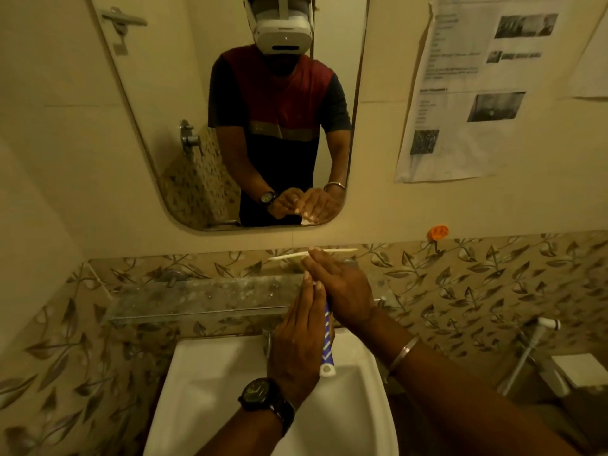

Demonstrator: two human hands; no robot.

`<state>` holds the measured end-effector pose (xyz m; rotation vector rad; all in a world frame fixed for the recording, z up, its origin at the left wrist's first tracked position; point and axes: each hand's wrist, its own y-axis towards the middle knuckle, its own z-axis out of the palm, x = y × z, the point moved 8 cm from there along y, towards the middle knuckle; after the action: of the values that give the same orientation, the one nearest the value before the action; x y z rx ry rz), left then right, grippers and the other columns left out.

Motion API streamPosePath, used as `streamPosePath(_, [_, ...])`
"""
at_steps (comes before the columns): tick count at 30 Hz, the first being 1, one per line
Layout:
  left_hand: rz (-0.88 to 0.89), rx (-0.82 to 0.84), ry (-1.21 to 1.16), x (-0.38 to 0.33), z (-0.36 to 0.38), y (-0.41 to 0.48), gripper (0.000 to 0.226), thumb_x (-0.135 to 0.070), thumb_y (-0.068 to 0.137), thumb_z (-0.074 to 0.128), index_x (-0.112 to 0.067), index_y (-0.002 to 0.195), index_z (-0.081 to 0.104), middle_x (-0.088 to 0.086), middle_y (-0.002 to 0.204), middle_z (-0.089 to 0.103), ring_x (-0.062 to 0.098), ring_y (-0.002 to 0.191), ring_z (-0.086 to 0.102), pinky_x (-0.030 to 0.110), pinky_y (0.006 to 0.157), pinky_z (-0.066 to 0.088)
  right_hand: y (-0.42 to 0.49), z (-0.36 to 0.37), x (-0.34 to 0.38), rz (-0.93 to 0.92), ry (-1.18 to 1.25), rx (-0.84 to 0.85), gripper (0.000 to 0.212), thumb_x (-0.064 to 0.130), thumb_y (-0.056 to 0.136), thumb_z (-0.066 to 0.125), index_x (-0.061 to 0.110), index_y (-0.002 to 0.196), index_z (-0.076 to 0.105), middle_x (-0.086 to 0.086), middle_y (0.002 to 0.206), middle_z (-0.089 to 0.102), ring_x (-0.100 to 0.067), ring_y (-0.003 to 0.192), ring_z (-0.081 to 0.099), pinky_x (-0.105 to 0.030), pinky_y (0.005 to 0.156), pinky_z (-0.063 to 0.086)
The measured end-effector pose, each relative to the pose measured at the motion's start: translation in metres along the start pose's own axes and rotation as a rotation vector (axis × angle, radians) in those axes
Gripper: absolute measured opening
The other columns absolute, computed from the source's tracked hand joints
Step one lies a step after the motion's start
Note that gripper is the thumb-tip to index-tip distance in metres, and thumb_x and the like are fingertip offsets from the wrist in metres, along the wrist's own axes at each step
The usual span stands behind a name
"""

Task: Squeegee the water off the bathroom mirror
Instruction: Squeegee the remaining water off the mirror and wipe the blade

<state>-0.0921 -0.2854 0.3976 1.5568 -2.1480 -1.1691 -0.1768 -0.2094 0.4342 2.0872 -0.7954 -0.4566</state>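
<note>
One squeegee (pixel 327 340), one mirror (pixel 171 77), one basin (pixel 204 390).
</note>
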Motion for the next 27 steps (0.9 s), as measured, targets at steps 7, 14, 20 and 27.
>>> streamPosePath(7, [0.043,-0.034,0.064,-0.014,-0.034,0.004,0.066,-0.029,0.09,0.069,0.0,0.146,0.05,0.024,0.153,0.047,0.037,0.127,0.062,0.038,0.101,0.054,0.019,-0.037,0.017,0.035,0.068,-0.042,0.043,0.031,0.095,0.066,0.0,0.125,0.071,-0.02,0.132,0.067,-0.033,0.121,0.067,-0.045,0.094,0.06])
streamPosePath(14, [0.088,-0.077,-0.018,-0.02,-0.074,0.006,0.08,-0.018,0.085,0.08,-0.004,0.151,0.037,0.026,0.155,0.043,0.037,0.124,0.064,0.042,0.09,0.062,0.028,-0.07,0.017,0.083,0.038,-0.139,0.038,0.001,0.09,0.071,0.004,0.128,0.07,-0.015,0.135,0.066,-0.026,0.125,0.065,-0.038,0.096,0.058])
streamPosePath(20, [0.118,-0.055,-0.003,-0.027,-0.095,0.009,0.089,-0.012,0.072,0.093,0.0,0.147,0.047,0.028,0.151,0.047,0.039,0.116,0.068,0.04,0.089,0.06,0.039,-0.086,0.022,0.095,0.045,-0.151,0.037,0.008,0.098,0.064,0.008,0.135,0.066,-0.01,0.141,0.063,-0.022,0.13,0.061,-0.035,0.098,0.057])
streamPosePath(27, [0.19,-0.12,0.003,-0.036,-0.121,0.015,0.073,-0.02,0.088,0.071,-0.004,0.15,0.037,0.027,0.155,0.042,0.04,0.124,0.064,0.045,0.084,0.064,0.063,-0.116,0.034,0.092,0.026,-0.21,0.036,0.008,0.1,0.062,0.008,0.135,0.066,-0.01,0.14,0.064,-0.022,0.13,0.061,-0.035,0.098,0.057])
